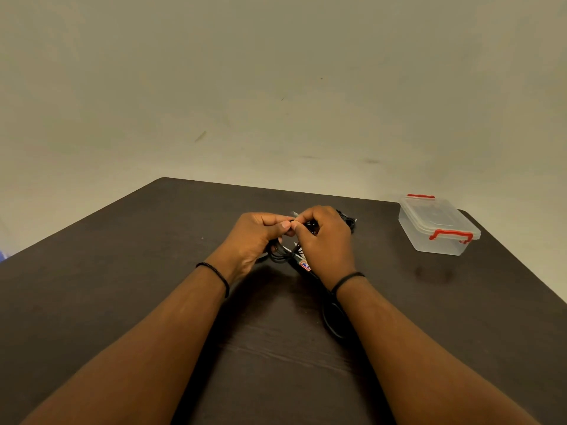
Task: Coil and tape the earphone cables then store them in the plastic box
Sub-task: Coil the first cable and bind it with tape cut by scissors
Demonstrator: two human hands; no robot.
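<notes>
Both my hands meet over the middle of the dark table [122, 286]. My left hand [256, 237] holds a coil of black earphone cable [277, 254], its fingers curled round it. My right hand [325, 237] pinches the coil and a strip of clear tape [295, 215] at the top, thumb against fingertips. More black cable [348, 220] lies just behind my right hand. The clear plastic box [437, 227] with red latches stands shut at the far right of the table.
A pair of black-handled scissors [329, 314] with a coloured label lies on the table under my right wrist. The table's far edge meets a plain wall. Its right edge runs diagonally past the box.
</notes>
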